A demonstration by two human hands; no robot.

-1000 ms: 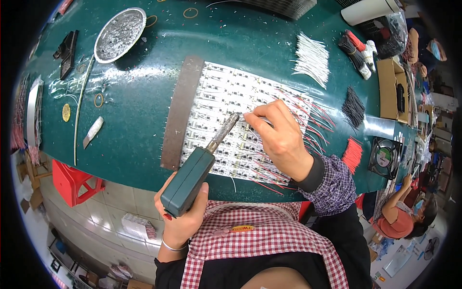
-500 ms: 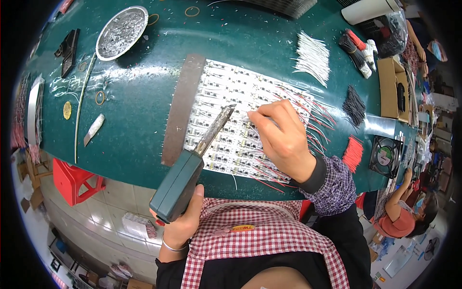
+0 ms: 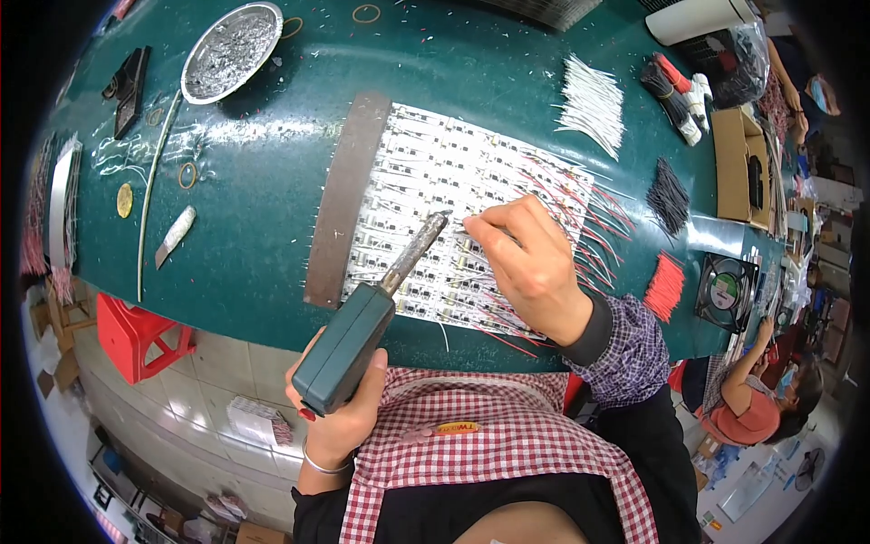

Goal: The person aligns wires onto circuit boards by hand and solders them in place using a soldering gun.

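My left hand [image 3: 355,410] is wrapped around the dark green handle of a soldering iron [image 3: 344,347]. Its blackened metal barrel slants up to the right, and the tip sits over a white panel of small circuit boards [image 3: 435,163]. Close to the tip, my right hand [image 3: 536,272] is pinched over the panel; whatever lies between the fingertips is too small to make out. Red and white wires [image 3: 594,240] stick out from the panel's right side. Along the panel's left edge runs a brown strip [image 3: 337,213], with fine wire ends poking past it.
Bundles of white wires [image 3: 591,104], black wires [image 3: 669,198] and red wires [image 3: 664,286] lie to the right, beside a small fan [image 3: 728,282] and a cardboard box [image 3: 732,168]. Far left are a metal bowl of solder scraps [image 3: 231,54] and a wrapped blade [image 3: 177,236]. Co-workers sit at right.
The soldering iron has shifted a little right, bringing its tip nearer to my right fingertips. My right hand stays pinched in almost the same place.
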